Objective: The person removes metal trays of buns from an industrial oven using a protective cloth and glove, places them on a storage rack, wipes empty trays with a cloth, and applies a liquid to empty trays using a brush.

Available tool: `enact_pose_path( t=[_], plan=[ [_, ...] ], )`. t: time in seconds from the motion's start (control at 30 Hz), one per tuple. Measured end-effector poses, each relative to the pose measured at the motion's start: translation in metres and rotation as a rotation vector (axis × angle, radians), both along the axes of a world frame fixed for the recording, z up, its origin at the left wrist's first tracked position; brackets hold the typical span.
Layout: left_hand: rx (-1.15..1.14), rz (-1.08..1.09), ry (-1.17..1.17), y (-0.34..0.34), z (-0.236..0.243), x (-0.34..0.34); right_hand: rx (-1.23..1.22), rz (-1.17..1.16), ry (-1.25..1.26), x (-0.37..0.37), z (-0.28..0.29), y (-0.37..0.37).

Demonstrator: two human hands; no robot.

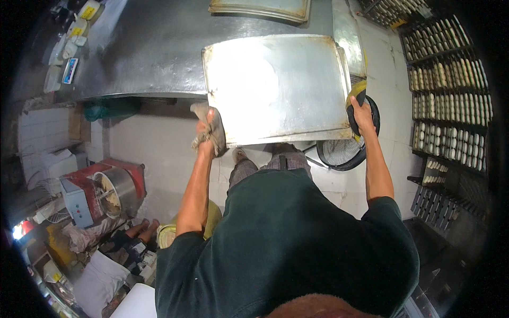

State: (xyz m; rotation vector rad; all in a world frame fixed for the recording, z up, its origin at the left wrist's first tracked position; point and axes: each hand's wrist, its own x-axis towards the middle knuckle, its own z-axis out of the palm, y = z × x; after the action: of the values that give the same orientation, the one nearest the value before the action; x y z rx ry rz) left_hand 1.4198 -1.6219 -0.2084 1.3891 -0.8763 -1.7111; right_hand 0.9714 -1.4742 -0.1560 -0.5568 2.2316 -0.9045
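Observation:
A rectangular metal baking tray (302, 79), shiny with browned edges, is held level in front of my body. A second edge along its right side suggests another tray beneath it. My left hand (208, 135) grips the near left corner through a greyish-brown cloth (201, 111). On the right side my right hand (362, 115) is closed on the tray's edge, with a yellow and black cloth (357, 94) between palm and metal. The fingertips under the tray are hidden on both sides.
Beyond the tray is a dark metal table (154, 58) with stacked trays (260, 9) at its far side. A round fan (342, 153) stands below my right hand. Racks of pale dough pieces (448, 106) line the right; a red dough mixer (103, 191) and another person (103, 281) are left.

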Motion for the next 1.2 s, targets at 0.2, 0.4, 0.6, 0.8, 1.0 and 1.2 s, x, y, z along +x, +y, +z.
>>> enact_pose_path(
  t=[0.2,0.4,0.6,0.8,1.0,1.2],
  plan=[
    [0.556,0.635,0.346,-0.019,0.063,0.000,-0.096,-0.122,-0.085,0.014,-0.018,0.003],
    [0.094,0.311,0.270,0.005,0.064,0.013,-0.143,-0.141,-0.120,0.049,-0.035,0.014],
    [-0.209,0.104,0.023,-0.006,-0.032,0.050,-0.110,-0.121,-0.009,0.047,-0.037,0.008],
    [-0.244,-0.048,-0.489,-0.019,-0.027,0.024,-0.113,0.334,0.846,0.043,0.026,-0.027],
    [-0.279,-0.025,-0.376,-0.014,-0.031,-0.009,-0.214,0.776,0.963,0.158,-0.010,-0.072],
    [-0.174,-0.091,-0.168,-0.018,-0.012,-0.003,-0.243,1.003,0.146,0.223,0.024,-0.128]
  ],
)
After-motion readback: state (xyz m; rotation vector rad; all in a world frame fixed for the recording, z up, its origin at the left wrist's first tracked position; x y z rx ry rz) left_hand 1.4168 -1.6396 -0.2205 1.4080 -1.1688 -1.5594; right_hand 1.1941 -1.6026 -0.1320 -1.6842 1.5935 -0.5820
